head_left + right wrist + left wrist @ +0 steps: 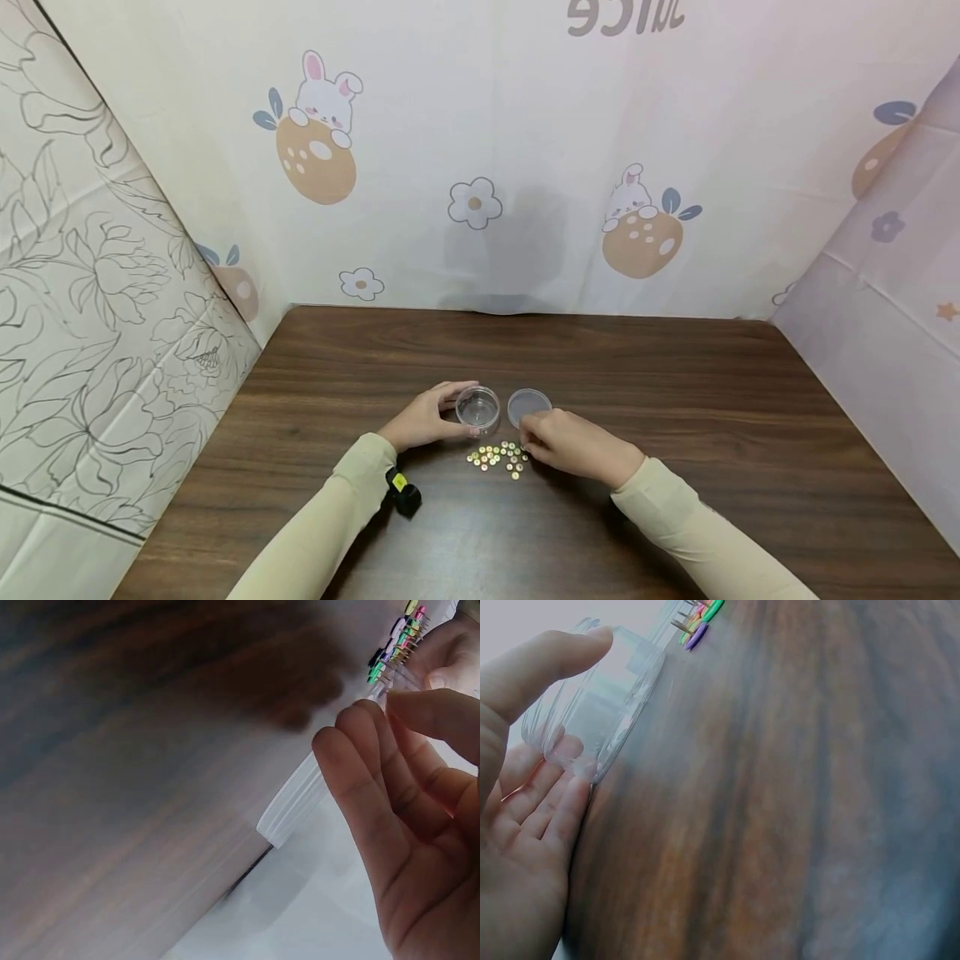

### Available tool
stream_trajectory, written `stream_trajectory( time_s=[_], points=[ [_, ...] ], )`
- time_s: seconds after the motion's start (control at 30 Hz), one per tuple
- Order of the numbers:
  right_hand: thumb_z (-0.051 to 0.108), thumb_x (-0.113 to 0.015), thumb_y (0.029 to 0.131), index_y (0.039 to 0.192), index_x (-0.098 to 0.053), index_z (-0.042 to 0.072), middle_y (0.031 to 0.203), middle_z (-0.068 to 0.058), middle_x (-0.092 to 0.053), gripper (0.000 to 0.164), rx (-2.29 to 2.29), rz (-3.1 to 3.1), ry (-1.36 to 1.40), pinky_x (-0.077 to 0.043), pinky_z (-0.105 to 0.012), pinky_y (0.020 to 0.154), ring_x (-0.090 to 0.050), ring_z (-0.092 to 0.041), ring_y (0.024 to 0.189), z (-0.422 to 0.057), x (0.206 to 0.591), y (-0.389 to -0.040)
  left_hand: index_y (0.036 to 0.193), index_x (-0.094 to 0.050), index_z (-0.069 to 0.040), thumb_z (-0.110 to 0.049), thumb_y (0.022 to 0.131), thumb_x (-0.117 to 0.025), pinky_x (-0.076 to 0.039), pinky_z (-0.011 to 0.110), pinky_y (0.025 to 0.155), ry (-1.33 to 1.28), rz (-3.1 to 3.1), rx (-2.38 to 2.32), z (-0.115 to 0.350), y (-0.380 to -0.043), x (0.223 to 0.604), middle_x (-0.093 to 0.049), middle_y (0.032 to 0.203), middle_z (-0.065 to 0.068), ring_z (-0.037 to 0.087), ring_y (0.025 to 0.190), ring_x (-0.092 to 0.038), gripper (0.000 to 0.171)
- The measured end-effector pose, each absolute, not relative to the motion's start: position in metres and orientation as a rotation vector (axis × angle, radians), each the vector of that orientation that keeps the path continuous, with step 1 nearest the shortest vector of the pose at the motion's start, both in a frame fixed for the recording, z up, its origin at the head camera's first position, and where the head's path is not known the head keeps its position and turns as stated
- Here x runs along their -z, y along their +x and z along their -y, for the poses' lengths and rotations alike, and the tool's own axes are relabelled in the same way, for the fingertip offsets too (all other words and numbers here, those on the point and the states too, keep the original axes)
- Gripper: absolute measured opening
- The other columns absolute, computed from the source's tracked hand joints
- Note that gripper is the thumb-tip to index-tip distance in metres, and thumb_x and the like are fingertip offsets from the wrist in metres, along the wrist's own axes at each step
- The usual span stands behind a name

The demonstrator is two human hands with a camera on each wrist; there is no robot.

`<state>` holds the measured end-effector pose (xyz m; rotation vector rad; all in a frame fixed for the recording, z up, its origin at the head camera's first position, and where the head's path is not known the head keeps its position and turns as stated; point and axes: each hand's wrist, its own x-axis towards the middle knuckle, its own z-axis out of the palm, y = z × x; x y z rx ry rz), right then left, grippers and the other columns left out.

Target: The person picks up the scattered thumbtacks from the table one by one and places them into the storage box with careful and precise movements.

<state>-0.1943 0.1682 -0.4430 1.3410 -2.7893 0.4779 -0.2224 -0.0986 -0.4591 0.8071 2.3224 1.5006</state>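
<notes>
A small clear round jar [477, 407] stands on the table. My left hand [426, 419] grips its side, thumb on the near wall and fingers round the far one; the left wrist view shows the thumb [577, 652] against the plastic. Several thumbtacks [495, 454] lie in front of the jar, and the wrist views show coloured heads with points up [397, 649]. My right hand [573, 443] is at the right edge of these tacks, fingers curled and thumb tip close to the index finger. I cannot tell whether a tack is between them.
A clear round lid [529, 403] lies right of the jar, partly behind my right hand. The dark wooden table [675, 375] ends at a printed cloth [480, 125] at the back. A black device [405, 493] sits at my left wrist.
</notes>
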Motion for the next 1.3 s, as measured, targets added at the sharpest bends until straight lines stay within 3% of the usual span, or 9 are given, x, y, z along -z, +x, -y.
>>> stream_trajectory(
  time_s=[0.77, 1.0, 1.3],
  points=[
    [0.012, -0.056, 0.092, 0.084, -0.055, 0.015, 0.074, 0.010, -0.049, 0.009, -0.519, 2.654, 1.173, -0.045, -0.021, 0.054, -0.044, -0.003, 0.063, -0.148, 0.428, -0.206, 0.139, -0.042, -0.009, -0.020, 0.077, -0.077, -0.043, 0.049, 0.098, 0.776, -2.308, -1.517, 0.098, -0.221, 0.459, -0.048, 0.132, 0.015, 0.027, 0.118, -0.048, 0.072],
    [0.011, -0.052, 0.094, 0.091, -0.057, 0.013, 0.079, 0.007, -0.053, 0.006, -0.480, 2.678, 1.145, -0.047, -0.022, 0.056, -0.046, -0.003, 0.066, -0.140, 0.426, -0.213, 0.139, -0.042, -0.009, -0.020, 0.078, -0.076, -0.045, 0.048, 0.096, 0.785, -2.332, -1.501, 0.098, -0.224, 0.461, -0.048, 0.131, 0.016, 0.027, 0.117, -0.048, 0.071],
    [0.010, -0.054, 0.092, 0.089, -0.058, 0.015, 0.078, 0.007, -0.057, 0.007, -0.457, 2.713, 1.124, -0.049, -0.023, 0.054, -0.047, -0.002, 0.063, -0.126, 0.428, -0.220, 0.140, -0.042, -0.009, -0.021, 0.078, -0.076, -0.045, 0.048, 0.096, 0.757, -2.334, -1.493, 0.098, -0.221, 0.461, -0.048, 0.130, 0.015, 0.026, 0.117, -0.048, 0.072]
  ],
)
